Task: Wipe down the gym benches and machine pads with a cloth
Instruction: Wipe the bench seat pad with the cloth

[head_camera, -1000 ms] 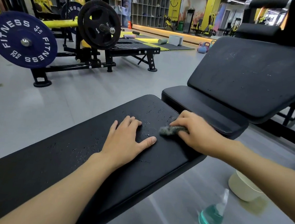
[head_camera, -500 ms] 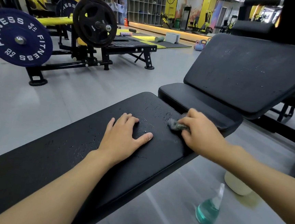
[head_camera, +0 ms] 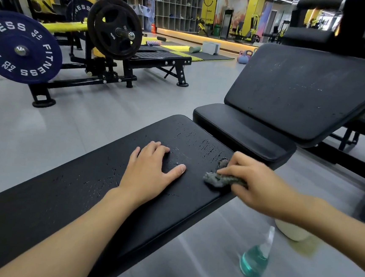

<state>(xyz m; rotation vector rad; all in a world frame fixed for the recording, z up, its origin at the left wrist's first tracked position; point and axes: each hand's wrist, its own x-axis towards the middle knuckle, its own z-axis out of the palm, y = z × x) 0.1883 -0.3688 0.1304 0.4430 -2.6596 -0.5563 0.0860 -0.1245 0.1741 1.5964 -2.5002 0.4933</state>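
Observation:
A long flat black bench pad [head_camera: 66, 194] runs from lower left toward the centre, its far end speckled with wet marks. My left hand [head_camera: 149, 175] lies flat on it, fingers straight and thumb spread. A crumpled grey cloth [head_camera: 220, 178] sits on the pad near its right edge, gripped by my right hand [head_camera: 254, 184], whose fingers curl over it. Just beyond stands an adjustable bench with a black seat pad [head_camera: 244, 130] and a tilted black back pad [head_camera: 309, 92].
On the grey floor to the right stand a spray bottle of teal liquid [head_camera: 254, 259] and a white bowl [head_camera: 290, 233], partly hidden by my right forearm. A barbell rack with a blue weight plate [head_camera: 19, 49] and a black plate [head_camera: 114, 26] stands at the left.
My right hand has drawn the cloth back toward me along the pad's right edge, after pushing it toward the far end. My left hand stays flat in place.

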